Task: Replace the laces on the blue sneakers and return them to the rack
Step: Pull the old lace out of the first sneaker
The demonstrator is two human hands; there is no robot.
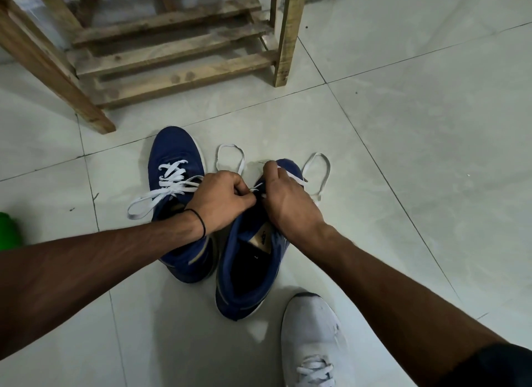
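Two blue sneakers stand side by side on the tiled floor. The left blue sneaker (172,167) is laced with a white lace whose loose ends trail to its left. Over the right blue sneaker (247,260), my left hand (221,199) and my right hand (288,202) meet at the eyelets, each pinching the white lace (230,159). Loops of that lace lie on the floor on both sides of the toe. My hands hide the eyelets and most of the tongue.
The wooden slatted rack (172,55) stands on the floor just beyond the sneakers. A white sneaker (313,337) on my foot is at the bottom right. A green object (7,231) shows at the left edge.
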